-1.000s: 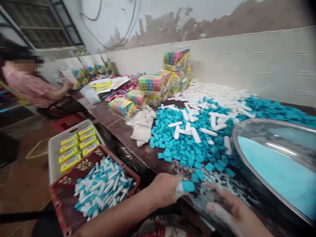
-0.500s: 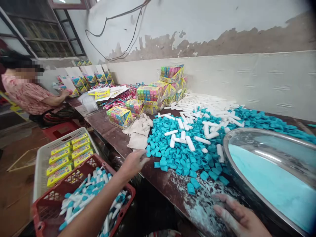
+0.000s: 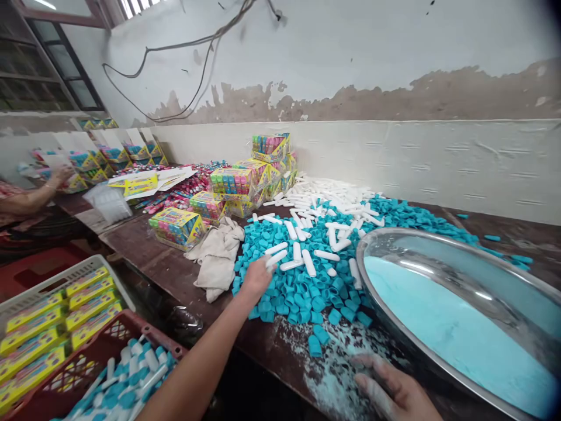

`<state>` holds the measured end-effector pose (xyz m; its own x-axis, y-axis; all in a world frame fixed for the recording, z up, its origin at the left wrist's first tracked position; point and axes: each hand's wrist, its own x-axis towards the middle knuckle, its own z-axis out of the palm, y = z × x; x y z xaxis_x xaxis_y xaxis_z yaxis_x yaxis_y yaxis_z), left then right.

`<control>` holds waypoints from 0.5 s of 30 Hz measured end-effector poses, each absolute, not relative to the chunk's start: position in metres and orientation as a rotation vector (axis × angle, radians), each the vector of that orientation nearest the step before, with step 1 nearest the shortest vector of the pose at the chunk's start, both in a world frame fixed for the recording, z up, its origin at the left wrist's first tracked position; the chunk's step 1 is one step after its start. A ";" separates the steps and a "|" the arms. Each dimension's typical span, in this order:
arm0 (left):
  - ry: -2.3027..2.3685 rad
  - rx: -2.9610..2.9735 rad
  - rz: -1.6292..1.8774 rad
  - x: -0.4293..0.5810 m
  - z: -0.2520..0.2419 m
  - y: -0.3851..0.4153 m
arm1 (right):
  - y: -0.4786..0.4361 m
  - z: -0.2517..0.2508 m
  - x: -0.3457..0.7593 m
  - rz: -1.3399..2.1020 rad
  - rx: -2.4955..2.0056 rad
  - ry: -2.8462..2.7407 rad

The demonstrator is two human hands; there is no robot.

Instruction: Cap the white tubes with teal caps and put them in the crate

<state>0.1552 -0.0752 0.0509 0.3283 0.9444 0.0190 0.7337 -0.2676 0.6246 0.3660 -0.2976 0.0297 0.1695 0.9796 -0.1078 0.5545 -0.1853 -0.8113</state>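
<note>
My left hand (image 3: 258,277) reaches out over the near edge of a heap of teal caps (image 3: 307,286). Its fingertips touch the end of a white tube (image 3: 277,258) lying on the caps; the back of the hand hides the fingers, so the grip is unclear. At the bottom edge, my right hand (image 3: 392,393) rests on the powder-dusted brown table (image 3: 175,272). Its whitened fingers are spread and hold nothing, close to the rim of a big steel bowl (image 3: 381,234) of pale blue powder. More white tubes (image 3: 333,196) lie further back.
A beige cloth (image 3: 217,257) lies left of the caps. Colourful packed boxes (image 3: 177,225) stand behind it. Below left, a red crate (image 3: 131,333) holds capped tubes, beside a white crate (image 3: 56,275) of yellow packs. Another person's arm (image 3: 26,199) works at far left.
My left hand held a teal-capped tube, swung over the red crate, and has now reached empty to the cap heap. The view has turned right. My right hand has stayed on the table.
</note>
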 end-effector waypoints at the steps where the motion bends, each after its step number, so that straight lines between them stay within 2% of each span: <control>1: 1.404 2.056 0.552 0.151 0.053 -0.087 | -0.294 0.032 0.363 0.863 -1.809 -1.462; 8: 0.546 1.184 0.555 0.169 0.038 -0.189 | -0.266 0.059 0.335 0.724 -1.537 -1.448; 11: 0.493 1.155 0.477 0.188 0.029 -0.212 | -0.263 0.062 0.329 0.655 -1.444 -1.388; 15: 0.565 1.444 0.414 0.197 0.036 -0.219 | -0.274 0.072 0.332 0.594 -1.351 -1.377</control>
<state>0.1974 -0.2192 0.0358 0.8032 0.5852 -0.1114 0.0696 0.0935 0.9932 0.3320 -0.2738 0.0717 0.2090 0.9195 0.3330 0.3887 0.2344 -0.8911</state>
